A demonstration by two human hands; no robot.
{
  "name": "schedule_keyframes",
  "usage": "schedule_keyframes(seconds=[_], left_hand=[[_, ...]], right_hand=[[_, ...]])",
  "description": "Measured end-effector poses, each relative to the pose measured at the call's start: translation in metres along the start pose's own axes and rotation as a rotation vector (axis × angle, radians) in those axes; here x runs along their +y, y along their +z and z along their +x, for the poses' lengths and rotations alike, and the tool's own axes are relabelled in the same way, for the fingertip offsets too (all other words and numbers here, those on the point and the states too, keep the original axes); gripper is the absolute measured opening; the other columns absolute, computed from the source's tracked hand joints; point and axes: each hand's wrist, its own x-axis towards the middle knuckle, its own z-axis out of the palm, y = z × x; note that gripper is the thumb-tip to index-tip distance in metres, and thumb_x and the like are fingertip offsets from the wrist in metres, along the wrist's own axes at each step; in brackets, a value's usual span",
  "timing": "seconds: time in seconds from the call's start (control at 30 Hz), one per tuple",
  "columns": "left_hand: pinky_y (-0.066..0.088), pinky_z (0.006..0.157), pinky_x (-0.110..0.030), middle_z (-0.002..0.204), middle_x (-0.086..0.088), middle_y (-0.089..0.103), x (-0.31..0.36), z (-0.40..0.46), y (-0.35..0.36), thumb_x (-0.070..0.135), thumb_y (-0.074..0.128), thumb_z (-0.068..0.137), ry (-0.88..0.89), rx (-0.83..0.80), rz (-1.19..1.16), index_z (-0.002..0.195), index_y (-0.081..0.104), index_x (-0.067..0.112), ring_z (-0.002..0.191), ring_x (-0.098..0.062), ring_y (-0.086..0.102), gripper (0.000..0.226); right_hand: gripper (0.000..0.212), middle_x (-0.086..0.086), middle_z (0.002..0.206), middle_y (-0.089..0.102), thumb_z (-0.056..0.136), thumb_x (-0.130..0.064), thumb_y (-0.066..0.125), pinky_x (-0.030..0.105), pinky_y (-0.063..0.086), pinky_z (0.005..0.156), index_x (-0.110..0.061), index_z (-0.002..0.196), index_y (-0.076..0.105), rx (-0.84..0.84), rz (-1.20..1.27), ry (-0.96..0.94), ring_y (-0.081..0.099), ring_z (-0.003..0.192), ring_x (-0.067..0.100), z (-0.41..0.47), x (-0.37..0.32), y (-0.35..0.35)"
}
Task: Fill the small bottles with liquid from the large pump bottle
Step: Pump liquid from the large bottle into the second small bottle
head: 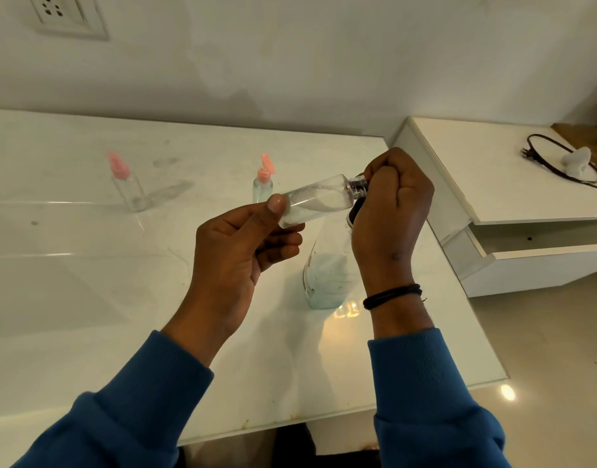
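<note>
Clear plastic small bottle (315, 201) lies nearly level above the bench (87, 265), its base pinched between the thumb and curled fingers (283, 236) of the left hand (236, 251). At its neck, the right hand (388, 211) has its fingers clamped round the dark cap (357, 186). Directly below those fingers stands the large pump bottle (327, 275), its top hidden behind the right hand. Beyond the left thumb, two more small bottles with pink caps stand upright on the bench, one (263, 184) close behind the held bottle, the other (128, 185) well off to the left.
</note>
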Motion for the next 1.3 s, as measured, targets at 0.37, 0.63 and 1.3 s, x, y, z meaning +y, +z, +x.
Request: schedule_keyframes(seconds=[0.37,0.63,1.3], left_hand=[[0.059,0.066,-0.026,0.091,-0.018,0.076,-0.001,0.000,0.000,0.045,0.076,0.065,-0.005,0.000,0.009,0.098,0.077,0.010,0.074,-0.023,0.072,0.048],[0.058,0.068,-0.027,0.093,-0.019,0.076,-0.003,0.000,-0.001,0.045,0.074,0.069,0.003,-0.015,0.015,0.105,0.074,0.003,0.076,-0.023,0.072,0.055],[0.059,0.068,-0.027,0.093,-0.016,0.077,-0.001,-0.001,0.001,0.042,0.072,0.072,0.008,-0.020,0.020,0.104,0.075,0.008,0.076,-0.023,0.073,0.046]], right_hand=[[0.028,-0.016,0.051,0.041,0.084,-0.008,0.035,0.030,0.035,0.053,-0.020,0.062,0.045,-0.034,-0.044,0.021,0.039,0.054,0.005,0.003,0.004,-0.002],[0.023,-0.012,0.053,0.040,0.082,-0.002,0.036,0.032,0.034,0.052,-0.003,0.065,0.051,-0.009,-0.039,-0.023,0.038,0.055,0.007,0.004,-0.001,-0.003],[0.022,-0.011,0.053,0.040,0.080,-0.004,0.035,0.029,0.032,0.053,0.001,0.066,0.051,-0.021,-0.054,0.002,0.037,0.054,0.007,0.005,-0.005,-0.006]])
